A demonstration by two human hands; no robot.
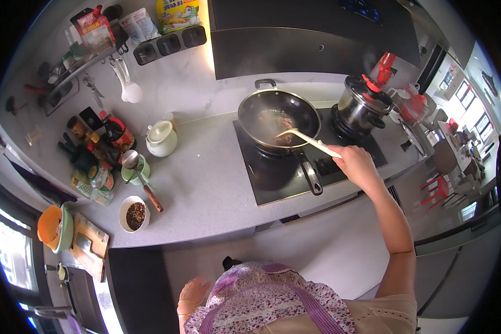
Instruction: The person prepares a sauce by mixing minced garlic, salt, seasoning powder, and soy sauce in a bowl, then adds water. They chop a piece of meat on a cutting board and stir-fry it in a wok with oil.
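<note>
My right hand (357, 163) grips the handle of a pale spatula (313, 142), whose head rests among browned food pieces (279, 121) in a dark wok (302, 109). Steam rises from the wok, which stands on the left part of a black glass cooktop (271, 179), its long handle (309, 172) pointing towards me. My left hand (195, 289) hangs low beside my floral apron (271, 292), away from the counter and holding nothing, its fingers partly apart.
A lidded steel pot (361, 104) stands on the cooktop's right side, beneath a black range hood (292, 52). Left on the counter are a white bowl of chopped seasoning (134, 213), a ladle on a green bowl (143, 175), a white lidded jar (162, 139), bottles (117, 131) and a cleaver (87, 247) on a cutting board (94, 264).
</note>
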